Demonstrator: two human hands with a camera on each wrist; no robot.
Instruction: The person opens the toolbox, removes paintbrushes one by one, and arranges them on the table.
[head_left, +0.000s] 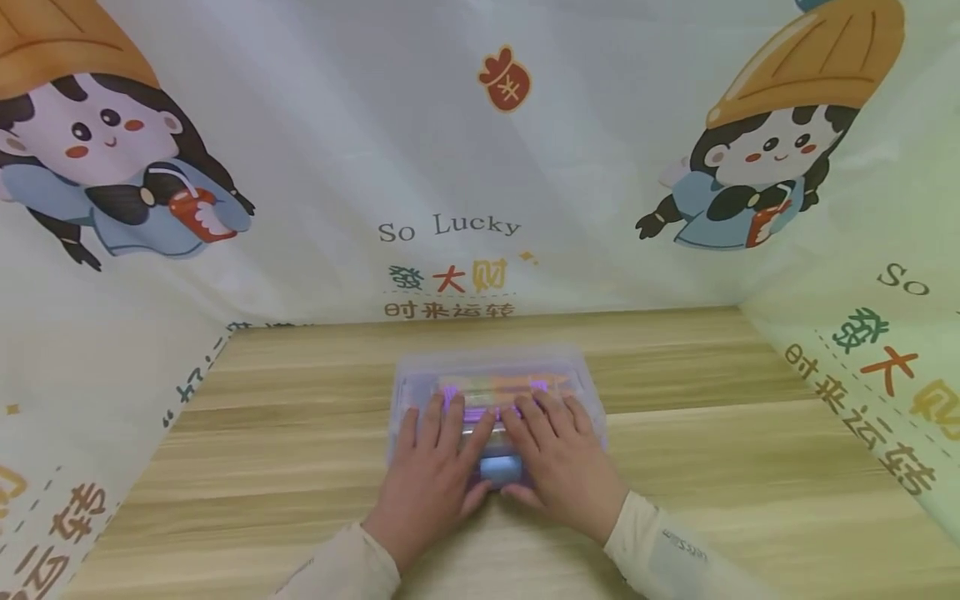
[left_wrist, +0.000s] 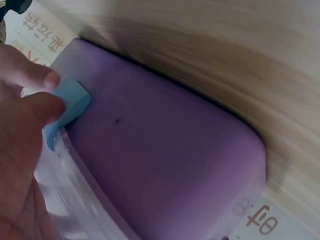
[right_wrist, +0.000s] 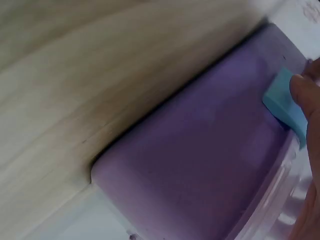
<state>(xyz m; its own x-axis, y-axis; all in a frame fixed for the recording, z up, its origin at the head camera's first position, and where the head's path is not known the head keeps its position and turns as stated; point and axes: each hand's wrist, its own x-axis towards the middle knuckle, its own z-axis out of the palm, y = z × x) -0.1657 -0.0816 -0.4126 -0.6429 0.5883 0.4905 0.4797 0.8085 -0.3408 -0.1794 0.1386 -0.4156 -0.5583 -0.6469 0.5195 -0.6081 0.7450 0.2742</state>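
Head view: purple box with clear lid (head_left: 487, 360) sits on wooden table (head_left: 285, 433), blue latch (head_left: 500, 469) at the box's near side, toward the person, likely so thumbs reach it. Left hand (head_left: 431, 467) over the box's left half, right hand (head_left: 566, 458) over its right half; fingers straight, spread, clamped on nothing, probably steadying the lid evenly.

Left wrist view: thumb on the latch at the box's upper front edge, another digit beside it; looks like shared thumb pressure.

Right wrist view: thumb on the same latch. Fastened or not, can't tell.
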